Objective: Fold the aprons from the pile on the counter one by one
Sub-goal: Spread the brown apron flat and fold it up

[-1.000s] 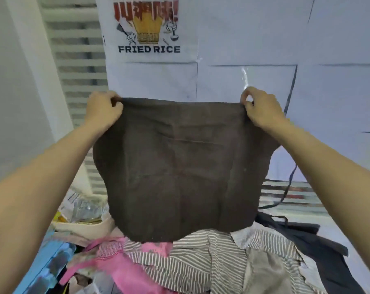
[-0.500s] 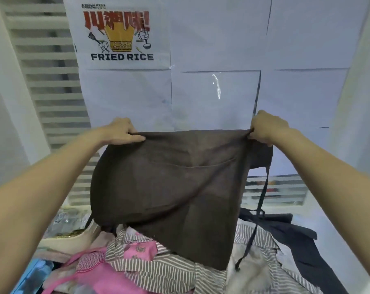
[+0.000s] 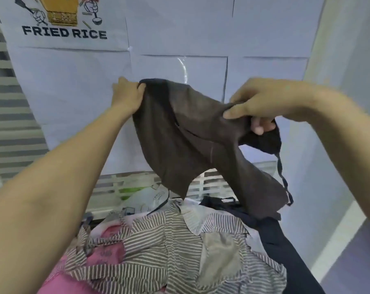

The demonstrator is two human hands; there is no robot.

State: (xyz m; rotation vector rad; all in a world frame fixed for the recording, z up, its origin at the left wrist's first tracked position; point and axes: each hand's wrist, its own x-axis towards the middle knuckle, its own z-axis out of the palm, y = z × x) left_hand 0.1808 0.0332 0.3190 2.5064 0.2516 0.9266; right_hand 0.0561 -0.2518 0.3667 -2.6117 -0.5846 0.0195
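A dark brown apron point(image 3: 179, 132) hangs in the air above the pile, bunched and sagging between my hands. My left hand point(image 3: 127, 95) grips its upper left corner, far out near the wall. My right hand point(image 3: 262, 102) pinches the other corner, closer to me and to the right. A thin dark strap point(image 3: 282, 177) dangles from the right corner. Below lies the pile of aprons: a brown-and-white striped one point(image 3: 158, 240) on top, a pink one point(image 3: 107, 251) at the left, a navy one point(image 3: 275, 234) at the right.
White paper sheets point(image 3: 179, 28) cover the wall ahead, one printed "FRIED RICE" point(image 3: 65, 33). A slatted white panel point(image 3: 5, 115) stands at the left. A clear plastic bag point(image 3: 141, 198) lies behind the pile. The light counter edge point(image 3: 336, 240) runs along the right.
The apron was stretched flat between my hands; now my right hand has swung toward me, so the cloth sags and folds over. The view has tilted down toward the pile.
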